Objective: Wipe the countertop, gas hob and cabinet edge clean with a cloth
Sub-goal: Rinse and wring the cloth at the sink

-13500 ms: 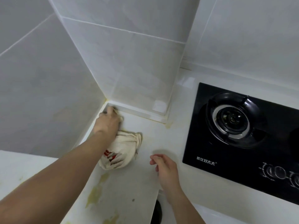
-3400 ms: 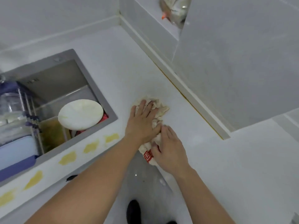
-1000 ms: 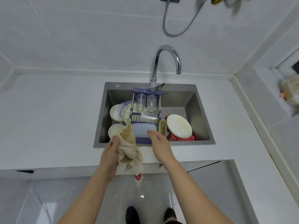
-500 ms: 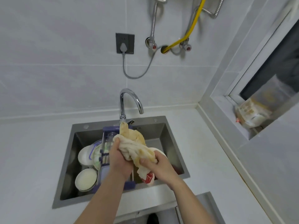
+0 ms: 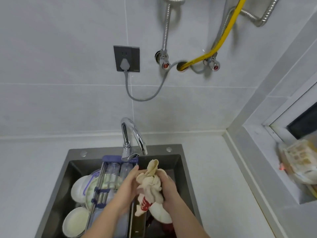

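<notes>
Cloth (image 5: 151, 183), cream-coloured and bunched into a wad, is held up over the sink (image 5: 184, 167), pressed between both hands. A red printed patch is seen on its lower hanging corner, and one rounded fold sticks up at the top, just below the spout of the chrome faucet (image 5: 133, 136). The left hand (image 5: 127, 188) is curled against the cloth's left side with fingers extended upward; the right hand (image 5: 169, 189) is wrapped around the right side, gripping it. Beneath the hands, the dark steel sink is crowded: a blue-framed drying rack (image 5: 109, 179) with clear glasses lies to the left, white bowls (image 5: 75, 220) and plates are stacked beside it, and a pale round plate (image 5: 160, 215) is partly hidden under the cloth. White worktop (image 5: 30, 177) is seen on either side of the sink. On the tiled wall behind, a grey socket (image 5: 126, 58) with a plug and grey cable is mounted, with two valves, a metal hose and a yellow hose (image 5: 221, 38) to its right. At far right, a blurred bag (image 5: 298, 162) rests on the window ledge.
</notes>
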Available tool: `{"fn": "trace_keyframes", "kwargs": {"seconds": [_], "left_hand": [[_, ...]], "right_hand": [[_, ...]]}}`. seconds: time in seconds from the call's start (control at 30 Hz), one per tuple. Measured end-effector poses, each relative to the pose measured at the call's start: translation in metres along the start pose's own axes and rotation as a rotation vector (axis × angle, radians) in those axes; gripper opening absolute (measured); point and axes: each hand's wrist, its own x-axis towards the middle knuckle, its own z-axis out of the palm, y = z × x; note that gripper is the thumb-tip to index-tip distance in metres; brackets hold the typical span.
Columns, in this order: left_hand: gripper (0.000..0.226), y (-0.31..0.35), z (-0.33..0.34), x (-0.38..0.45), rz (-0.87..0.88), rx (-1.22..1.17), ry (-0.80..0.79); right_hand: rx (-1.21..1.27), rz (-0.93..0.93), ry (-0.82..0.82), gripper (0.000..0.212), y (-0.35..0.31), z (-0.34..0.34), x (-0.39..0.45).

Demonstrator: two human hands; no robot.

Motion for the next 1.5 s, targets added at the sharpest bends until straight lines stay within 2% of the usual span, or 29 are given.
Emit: {"fn": "trace_keyframes", "kwargs": {"seconds": [0.1, 0.17, 0.2, 0.37, 0.43, 0.5, 0.53, 0.6, 0.67, 0.8, 0.87, 0.93, 0.97, 1.0, 1.03, 1.1, 1.13, 1.17, 1.23, 1.3, 1.37, 1.4, 1.5], "left_hand": [[0.041, 0.025, -0.038, 0.015, 0.108, 0.182, 0.168], [0.017, 0.028, -0.052, 0.033, 0.195, 0.431, 0.311], [0.014, 0.029, -0.054, 0.041, 0.22, 0.536, 0.334], [0.02, 0.029, -0.059, 0.076, 0.21, 0.594, 0.243], [0.034, 0.023, -0.055, 0.086, 0.332, 0.724, 0.359], [0.059, 0.02, -0.056, 0.094, 0.517, 0.959, 0.513], [0.07, 0.021, -0.057, 0.097, 0.542, 1.061, 0.513], [0.079, 0.022, -0.059, 0.102, 0.483, 1.272, 0.365], [0.071, 0.018, -0.062, 0.103, 0.447, 1.396, 0.234], [0.056, 0.001, -0.081, 0.102, 0.478, 1.498, 0.268], [0.052, -0.005, -0.08, 0.1, 0.541, 1.394, 0.311], [0.041, -0.005, -0.063, 0.089, 0.576, 1.102, 0.38], [0.04, -0.007, -0.052, 0.08, 0.522, 0.885, 0.414], [0.045, -0.009, -0.039, 0.07, 0.409, 0.625, 0.425], [0.051, -0.009, -0.027, 0.061, 0.217, 0.371, 0.388], [0.052, -0.004, -0.005, 0.05, -0.194, -0.048, 0.165], [0.05, -0.002, 0.001, 0.051, -0.286, -0.21, 0.08], [0.046, -0.003, 0.007, 0.053, -0.305, -0.346, 0.047], [0.035, -0.004, 0.012, 0.065, -0.259, -0.426, 0.113], [0.036, -0.005, 0.015, 0.073, -0.201, -0.363, 0.196], [0.043, -0.002, 0.014, 0.077, -0.153, -0.302, 0.275], [0.044, 0.002, 0.015, 0.076, -0.129, -0.298, 0.306], [0.04, 0.01, 0.017, 0.069, -0.063, -0.337, 0.285]], "right_hand": [[-0.223, -0.096, 0.118, 0.052, -0.021, 0.008, 0.01], [-0.249, -0.184, 0.216, 0.039, -0.033, 0.008, 0.013], [-0.243, -0.229, 0.235, 0.033, -0.038, 0.006, 0.012], [-0.181, -0.353, 0.206, 0.03, -0.064, 0.006, 0.01], [-0.144, -0.36, 0.156, 0.031, -0.072, 0.009, 0.011], [-0.076, -0.366, 0.108, 0.03, -0.077, 0.011, 0.014], [-0.037, -0.369, 0.092, 0.03, -0.079, 0.01, 0.014], [0.053, -0.346, 0.053, 0.031, -0.079, 0.006, 0.017], [0.141, -0.307, 0.015, 0.032, -0.078, 0.003, 0.021], [0.245, -0.232, -0.039, 0.046, -0.074, 0.006, 0.027], [0.291, -0.202, -0.062, 0.044, -0.071, 0.01, 0.03], [0.344, -0.185, -0.095, 0.039, -0.07, 0.013, 0.033], [0.368, -0.175, -0.112, 0.038, -0.07, 0.016, 0.034], [0.386, -0.168, -0.132, 0.037, -0.068, 0.017, 0.034], [0.399, -0.158, -0.151, 0.038, -0.066, 0.019, 0.034], [0.387, -0.137, -0.171, 0.044, -0.059, 0.016, 0.033], [0.361, -0.133, -0.167, 0.047, -0.055, 0.016, 0.031], [0.337, -0.131, -0.157, 0.049, -0.049, 0.01, 0.028], [0.276, -0.155, -0.072, 0.055, -0.039, 0.0, 0.024], [0.025, -0.258, 0.091, 0.057, -0.031, -0.014, 0.021], [-0.279, -0.327, 0.245, 0.035, -0.024, -0.024, 0.014], [-0.341, -0.326, 0.272, 0.022, -0.02, -0.029, 0.011], [-0.401, -0.25, 0.306, 0.021, -0.008, -0.04, 0.013]]}}
